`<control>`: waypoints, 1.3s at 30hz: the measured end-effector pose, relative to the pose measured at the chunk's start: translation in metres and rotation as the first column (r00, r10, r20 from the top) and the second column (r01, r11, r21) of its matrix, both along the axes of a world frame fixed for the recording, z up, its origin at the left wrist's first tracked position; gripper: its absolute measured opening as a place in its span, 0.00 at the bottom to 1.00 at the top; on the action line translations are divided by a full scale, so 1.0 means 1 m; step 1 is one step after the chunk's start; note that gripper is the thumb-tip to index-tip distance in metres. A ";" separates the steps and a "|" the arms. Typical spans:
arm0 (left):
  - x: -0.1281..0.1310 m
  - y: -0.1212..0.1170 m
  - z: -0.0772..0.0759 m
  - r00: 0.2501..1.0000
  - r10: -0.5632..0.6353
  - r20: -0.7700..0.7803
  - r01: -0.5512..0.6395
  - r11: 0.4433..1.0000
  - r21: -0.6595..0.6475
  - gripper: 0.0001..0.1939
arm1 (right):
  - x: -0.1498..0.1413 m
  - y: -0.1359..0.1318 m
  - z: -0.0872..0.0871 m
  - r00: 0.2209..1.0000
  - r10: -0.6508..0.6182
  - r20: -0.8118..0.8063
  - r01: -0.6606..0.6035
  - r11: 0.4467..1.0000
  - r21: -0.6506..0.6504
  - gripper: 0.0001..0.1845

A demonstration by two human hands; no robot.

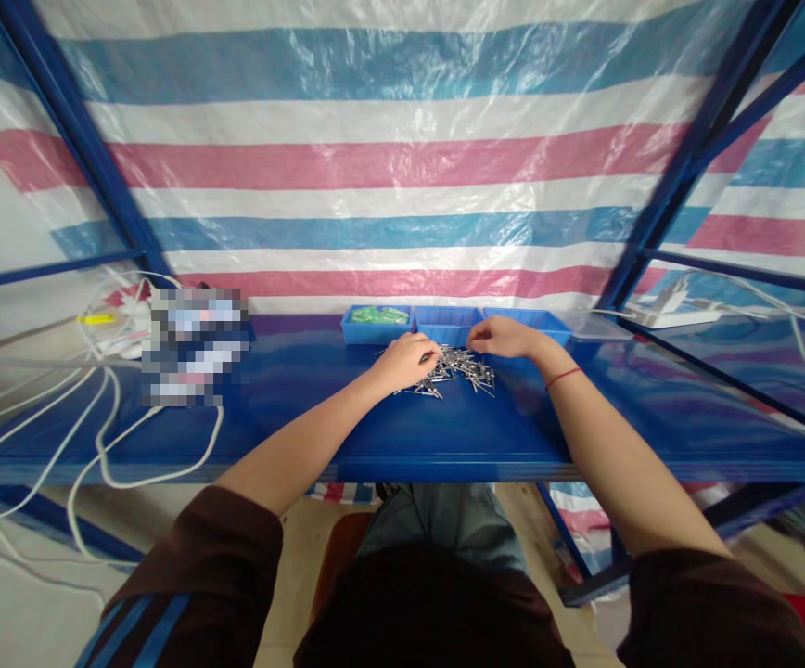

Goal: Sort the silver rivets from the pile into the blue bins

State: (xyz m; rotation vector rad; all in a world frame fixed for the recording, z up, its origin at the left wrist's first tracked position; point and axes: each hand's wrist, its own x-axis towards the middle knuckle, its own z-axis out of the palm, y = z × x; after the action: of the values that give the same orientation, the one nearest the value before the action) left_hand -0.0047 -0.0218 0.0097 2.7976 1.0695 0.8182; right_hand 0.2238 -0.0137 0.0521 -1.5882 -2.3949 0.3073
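"What is at the left end?"

"White cables [131, 485] loop over the left end of the blue tabletop [291, 408] and its front edge. Beside them, a pixelated patch [198, 348] hides some objects; I can't tell what they are."

"And moving right?"

"Three blue bins stand in a row along the back edge, near its middle. The left bin [357, 332] holds green items, too small to identify."

"Where are the hands?"

"The left hand [408, 360] comes next, palm down with its fingers curled, at the left side of a loose pile of thin metal pieces [462, 366]. I can't tell whether it grips any. The pile lies around the middle of the tabletop, just in front of the middle bin [444, 331]."

"And the right hand?"

"The right hand [504, 336] is at the pile's back right side, partly in front of the right bin [556, 327]. Its fingers are bent inward; whether they pinch a piece is unclear. A thin red band [564, 377] circles that wrist."

"What's farthest right?"

"A white power strip [681, 317], near the back edge towards the right corner. A striped plastic sheet [389, 167] hangs behind everything."
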 end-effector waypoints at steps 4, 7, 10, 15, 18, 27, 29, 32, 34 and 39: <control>0.000 -0.001 0.000 0.999 -0.028 -0.017 0.028 1.000 -0.011 0.11 | 0.000 0.003 -0.005 0.987 -0.070 0.146 0.061 0.996 0.064 0.16; 0.001 0.000 0.000 0.999 -0.043 -0.025 0.042 0.999 -0.017 0.11 | -0.006 0.004 -0.011 0.974 -0.069 0.218 0.053 0.996 0.077 0.18; 0.001 0.000 -0.001 0.998 -0.059 -0.029 0.058 0.998 -0.015 0.10 | -0.012 0.004 -0.016 0.965 -0.059 0.257 0.038 0.995 0.088 0.15; 0.001 0.000 -0.003 0.998 -0.056 0.008 0.056 0.998 -0.010 0.09 | -0.014 0.005 -0.017 0.977 -0.020 0.210 -0.005 0.993 0.117 0.10; 0.001 -0.002 -0.002 0.995 -0.012 0.095 0.013 1.000 -0.010 0.11 | -0.015 0.002 -0.012 0.992 0.076 0.102 -0.092 0.982 0.165 0.07; 0.001 0.001 -0.001 0.990 0.008 0.143 -0.012 1.000 0.023 0.10 | -0.038 -0.017 -0.004 0.888 0.294 -0.353 -0.245 0.953 0.176 0.06; 0.001 0.002 -0.001 0.985 0.007 0.171 -0.011 1.000 0.023 0.10 | -0.041 -0.018 -0.004 0.829 0.256 -0.498 -0.202 0.966 0.160 0.08; 0.003 0.002 0.000 0.966 0.007 0.260 -0.004 1.000 -0.011 0.10 | -0.045 -0.018 -0.003 0.718 0.164 -0.676 -0.126 0.986 0.105 0.12; 0.004 0.001 0.000 0.945 0.000 0.326 0.013 0.999 -0.039 0.10 | -0.047 -0.018 -0.003 0.679 0.131 -0.723 -0.102 0.991 0.083 0.13; 0.006 0.001 -0.001 0.925 -0.012 0.380 0.043 0.996 -0.075 0.09 | -0.051 -0.020 -0.002 0.695 0.139 -0.706 -0.082 0.990 0.114 0.13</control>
State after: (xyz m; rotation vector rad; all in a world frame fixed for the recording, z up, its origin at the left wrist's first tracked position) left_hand 0.0015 -0.0209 0.0086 2.4368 0.9679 1.2172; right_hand 0.1726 -0.0333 0.0498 -1.0070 -1.8435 0.7058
